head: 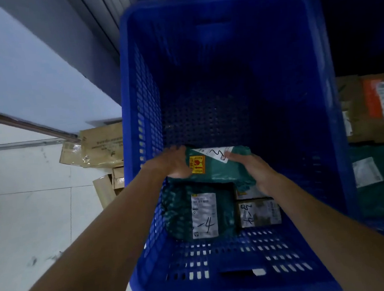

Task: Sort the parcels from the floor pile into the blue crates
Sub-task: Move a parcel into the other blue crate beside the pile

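Left hand (173, 164) and right hand (256, 172) clamp the green parcel (220, 169); lay it flat in the crate (218, 261) before easing either grip.

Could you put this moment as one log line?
left hand: holds green parcel | right hand: holds green parcel | where: inside blue crate

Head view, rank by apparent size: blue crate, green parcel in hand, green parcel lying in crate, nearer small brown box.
1. blue crate
2-3. held green parcel and lying green parcel: look alike; held one nearer, partly covered; unranked
4. nearer small brown box
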Action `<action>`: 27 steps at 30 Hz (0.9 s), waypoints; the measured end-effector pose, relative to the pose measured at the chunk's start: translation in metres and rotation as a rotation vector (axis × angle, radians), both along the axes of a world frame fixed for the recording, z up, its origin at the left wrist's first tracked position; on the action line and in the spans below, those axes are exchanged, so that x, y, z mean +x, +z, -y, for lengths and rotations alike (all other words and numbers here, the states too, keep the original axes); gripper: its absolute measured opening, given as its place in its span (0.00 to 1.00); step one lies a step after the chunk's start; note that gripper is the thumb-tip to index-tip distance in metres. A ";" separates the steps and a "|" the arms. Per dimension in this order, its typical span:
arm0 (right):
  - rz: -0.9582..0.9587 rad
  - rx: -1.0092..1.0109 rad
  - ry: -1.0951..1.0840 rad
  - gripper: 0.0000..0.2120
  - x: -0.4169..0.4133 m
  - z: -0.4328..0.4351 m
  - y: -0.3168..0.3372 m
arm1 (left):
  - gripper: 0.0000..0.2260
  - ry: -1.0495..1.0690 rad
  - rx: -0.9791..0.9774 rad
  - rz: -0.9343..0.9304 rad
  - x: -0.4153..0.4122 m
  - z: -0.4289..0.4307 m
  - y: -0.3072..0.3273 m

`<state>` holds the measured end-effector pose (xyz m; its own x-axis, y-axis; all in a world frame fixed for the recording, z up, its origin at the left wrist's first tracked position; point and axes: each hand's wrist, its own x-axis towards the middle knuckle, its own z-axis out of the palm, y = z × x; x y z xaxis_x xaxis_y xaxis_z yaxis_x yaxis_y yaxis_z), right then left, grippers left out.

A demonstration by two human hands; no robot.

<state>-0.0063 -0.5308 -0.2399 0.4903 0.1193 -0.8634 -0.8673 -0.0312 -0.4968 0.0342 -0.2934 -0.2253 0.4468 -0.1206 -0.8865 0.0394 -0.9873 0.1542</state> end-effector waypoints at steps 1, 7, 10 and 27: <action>0.004 -0.012 0.046 0.25 0.000 -0.003 -0.013 | 0.39 0.035 0.008 -0.019 0.000 -0.001 -0.009; 0.073 -0.092 0.159 0.31 0.000 -0.017 -0.069 | 0.40 0.033 0.098 -0.024 -0.002 -0.002 -0.057; 0.150 -0.191 0.246 0.28 0.001 -0.022 -0.078 | 0.45 -0.012 0.125 -0.022 -0.003 0.002 -0.065; 0.165 -0.367 0.594 0.35 0.004 -0.010 -0.066 | 0.50 0.043 -0.025 -0.068 -0.007 0.000 -0.069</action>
<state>-0.0026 -0.5207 -0.3059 0.5606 0.1226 -0.8190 -0.5661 -0.6651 -0.4870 0.0270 -0.2929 -0.2944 0.3907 -0.1254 -0.9119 0.0932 -0.9802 0.1747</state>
